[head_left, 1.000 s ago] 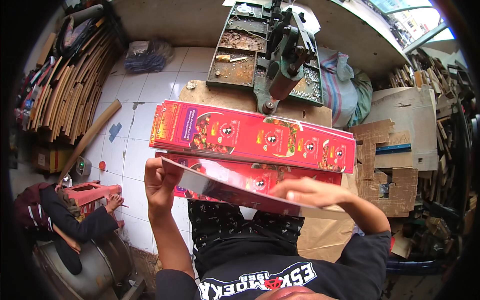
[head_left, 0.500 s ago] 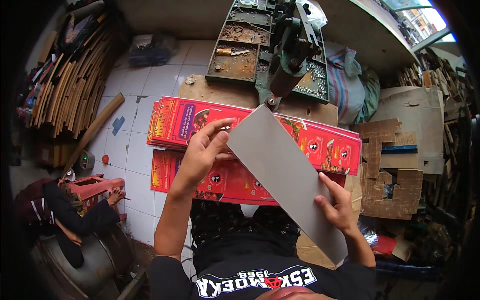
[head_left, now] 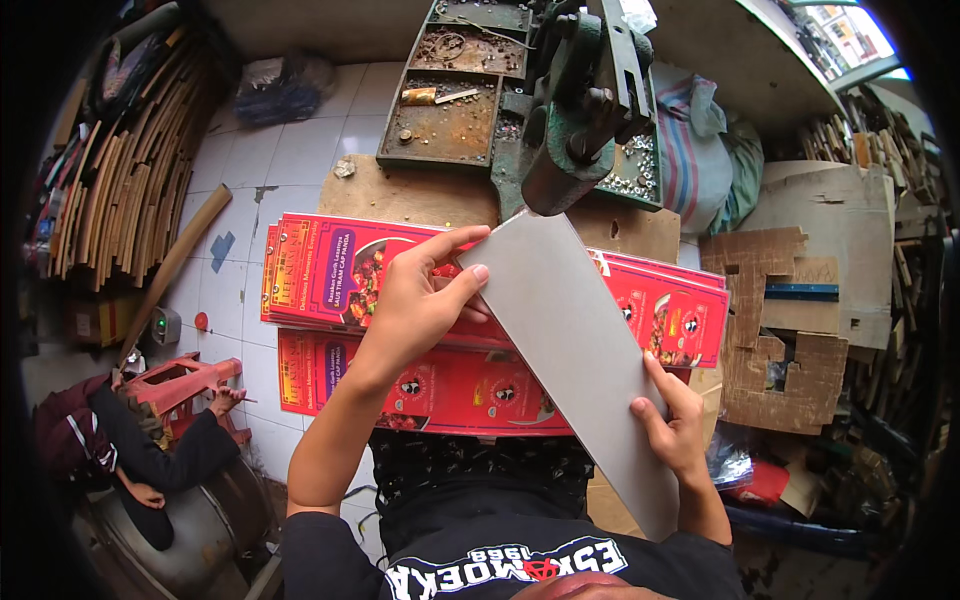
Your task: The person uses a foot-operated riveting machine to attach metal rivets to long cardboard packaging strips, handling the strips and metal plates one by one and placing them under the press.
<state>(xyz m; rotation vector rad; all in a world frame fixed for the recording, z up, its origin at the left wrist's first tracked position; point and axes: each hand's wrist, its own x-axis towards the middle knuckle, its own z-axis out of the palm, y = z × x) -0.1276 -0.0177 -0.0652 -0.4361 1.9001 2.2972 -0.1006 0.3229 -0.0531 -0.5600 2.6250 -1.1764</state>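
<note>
A long grey rectangular panel [head_left: 575,355] slants across the middle, plain side up, over red printed sign panels. Its far corner lies at the foot of the green hand press [head_left: 562,172], which partly hides it. My left hand [head_left: 425,295] pinches the panel's left edge near that corner, the thumb on top and other fingers partly hidden underneath. Farther down, my right hand [head_left: 675,420] grips the right edge with its thumb on the grey face. The upper stack of red printed panels [head_left: 680,312] and the lower one [head_left: 475,395] lie beneath the grey panel.
Behind the stacks, a compartmented metal tray [head_left: 445,115] holds small metal pieces. Cut cardboard [head_left: 770,370] lies at right, beside a striped sack [head_left: 690,150]. At lower left another person [head_left: 150,450] sits by a red plastic stool [head_left: 190,385]. Cardboard sheets [head_left: 140,170] lean at far left.
The view has shifted, bringing the press nearer. The grey panel's far corner now reaches under the press head. My left thumb has come over the panel's edge; my right hand keeps its grip.
</note>
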